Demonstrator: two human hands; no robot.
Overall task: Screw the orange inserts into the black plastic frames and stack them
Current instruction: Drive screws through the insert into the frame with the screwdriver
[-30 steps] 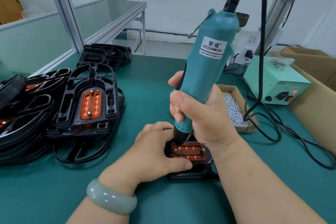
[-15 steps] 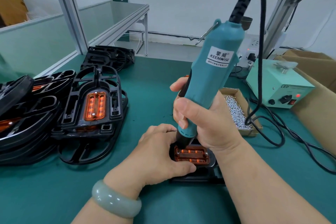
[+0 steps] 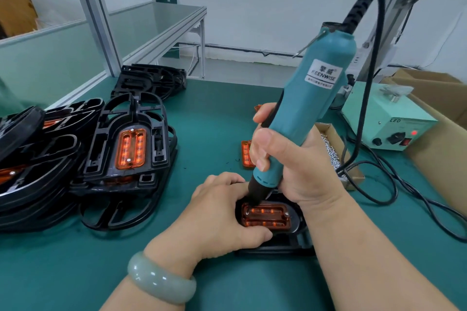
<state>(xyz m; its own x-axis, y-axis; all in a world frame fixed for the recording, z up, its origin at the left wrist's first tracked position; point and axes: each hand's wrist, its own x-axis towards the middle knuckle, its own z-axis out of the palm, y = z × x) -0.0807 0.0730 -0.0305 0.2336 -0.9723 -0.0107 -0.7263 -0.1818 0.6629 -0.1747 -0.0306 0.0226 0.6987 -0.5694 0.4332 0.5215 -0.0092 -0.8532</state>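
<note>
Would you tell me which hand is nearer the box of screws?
Right. The right hand, gripping the screwdriver, is beside the box of screws; the left hand holds the frame, farther off.

Bare forearms on both sides. Round the wrist of the left hand (image 3: 217, 212), a thick, smooth bangle (image 3: 161, 283): pale grey-green, glossy, rounded in section, with cloudy lighter patches. On the right hand (image 3: 298, 159), short, plain, neatly trimmed nails.
</note>
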